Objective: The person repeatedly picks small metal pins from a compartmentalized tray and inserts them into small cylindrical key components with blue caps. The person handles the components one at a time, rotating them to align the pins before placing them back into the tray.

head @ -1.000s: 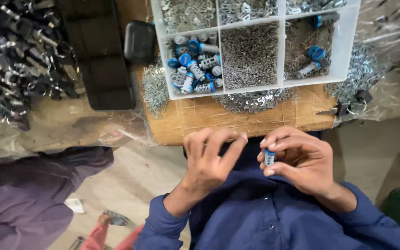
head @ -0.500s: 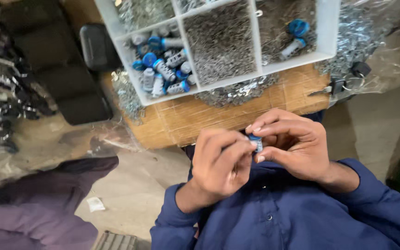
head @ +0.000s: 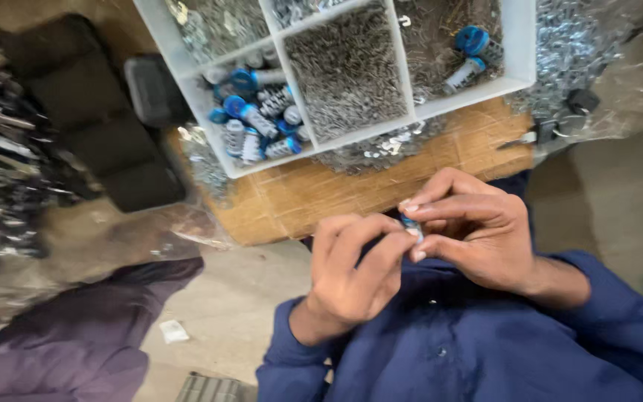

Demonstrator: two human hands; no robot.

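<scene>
My right hand (head: 470, 227) pinches a small blue and silver part (head: 411, 225) between thumb and fingers, close to my chest. The fingertips of my left hand (head: 351, 268) press against the same part from the left. Both hands meet above my blue sleeves, just below the edge of a wooden board (head: 306, 197). Most of the part is hidden by my fingers.
A white divided tray (head: 519, 56) rests on the board, with blue and silver spring parts (head: 258, 123) in one compartment, small metal pins (head: 347, 71) in the middle one, and two blue pieces (head: 470, 52) at the right. Dark metal parts (head: 9, 171) lie at the left. Another person's purple clothing (head: 76, 342) is at lower left.
My hands have closed together on the small part. The view has shifted, so the tray and board sit further left and lower than before.
</scene>
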